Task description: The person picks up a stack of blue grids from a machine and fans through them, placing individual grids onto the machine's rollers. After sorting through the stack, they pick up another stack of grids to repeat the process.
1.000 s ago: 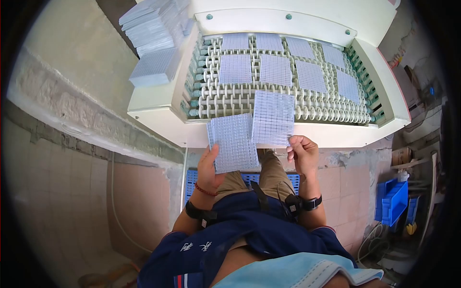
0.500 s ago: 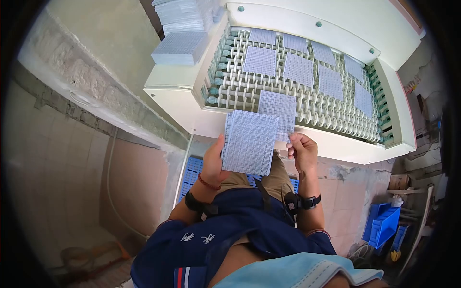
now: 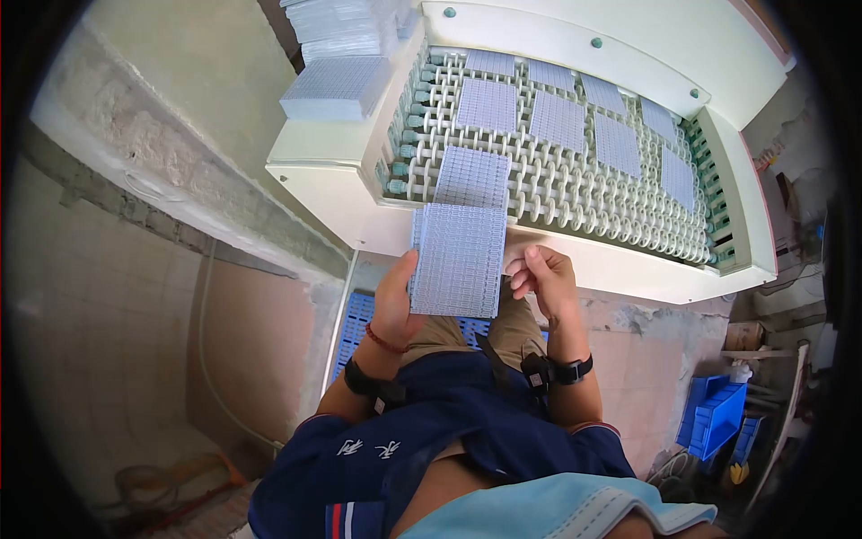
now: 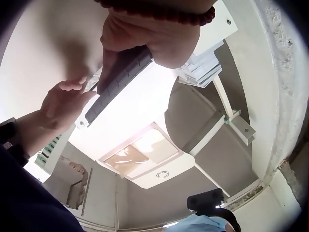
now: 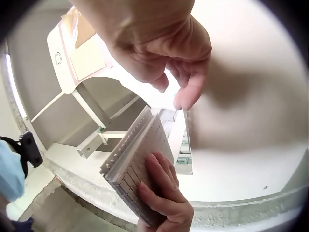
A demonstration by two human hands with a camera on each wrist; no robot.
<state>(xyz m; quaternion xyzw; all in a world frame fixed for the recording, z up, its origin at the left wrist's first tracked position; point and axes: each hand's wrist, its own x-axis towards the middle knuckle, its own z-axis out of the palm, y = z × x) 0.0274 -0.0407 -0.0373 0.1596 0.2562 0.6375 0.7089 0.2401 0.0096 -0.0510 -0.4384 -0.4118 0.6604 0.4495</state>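
Observation:
My left hand (image 3: 393, 295) grips a stack of thin, grid-patterned bluish-white panels (image 3: 456, 260) by its left side, thumb along the edge. In the right wrist view, that stack (image 5: 145, 166) shows its layered edges, with the left fingers spread across one face. Just beyond the stack, a single panel (image 3: 473, 171) lies at the front of the machine's rollers (image 3: 539, 207), its near end hidden behind the stack. To the right of the stack is my right hand (image 3: 548, 280), fingers loosely bent and nothing between them, close to the machine's front edge.
Two rows of similar panels (image 3: 488, 106) lie farther back on the rollers. Tall piles of panels (image 3: 332, 88) stand on the machine's left ledge. A concrete wall edge (image 3: 180, 171) runs along the left, and blue crates (image 3: 714, 415) sit low on the right.
The right hand has let go of the panel it held by a corner, which now lies farther left on the front rollers. The left hand's stack moved right, then slightly back left. The head view has turned.

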